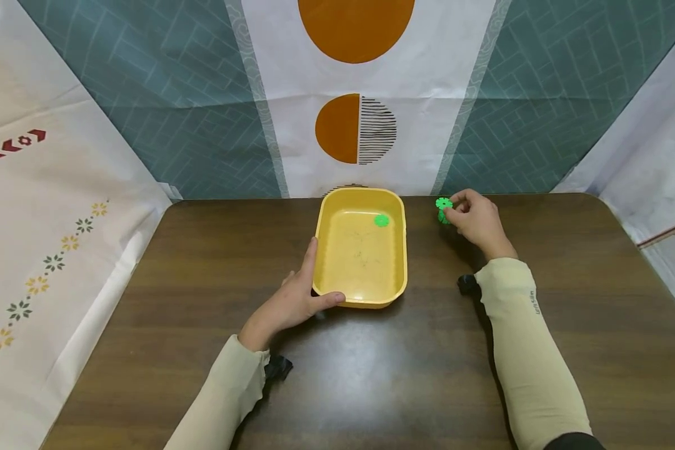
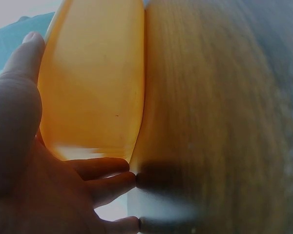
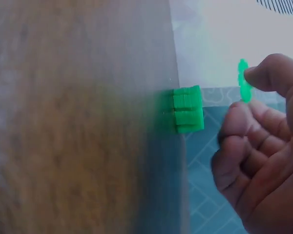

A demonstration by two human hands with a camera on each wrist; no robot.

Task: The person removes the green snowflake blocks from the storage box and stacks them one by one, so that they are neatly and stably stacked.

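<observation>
Near the table's back edge my right hand (image 1: pixel 475 220) pinches a thin green notched plastic disc (image 3: pixel 244 80) between thumb and fingertips. That disc (image 1: pixel 444 203) is held flat, apart from and just above a short stack of green discs (image 3: pixel 188 109) standing on the table. From above, the fingers and held disc partly hide the stack (image 1: pixel 442 217). My left hand (image 1: pixel 292 300) rests against the near left corner of a yellow tray (image 1: pixel 361 302), its thumb along the front and a straight finger along the left side. One green disc (image 1: pixel 381 220) lies inside, toward the back right.
The brown wooden table (image 1: pixel 202 312) ends at a patterned cloth (image 1: pixel 191 81) hanging behind it. White cloth (image 1: pixel 62 219) hangs along the left. Dark wrist straps (image 1: pixel 278 367) show below the sleeves.
</observation>
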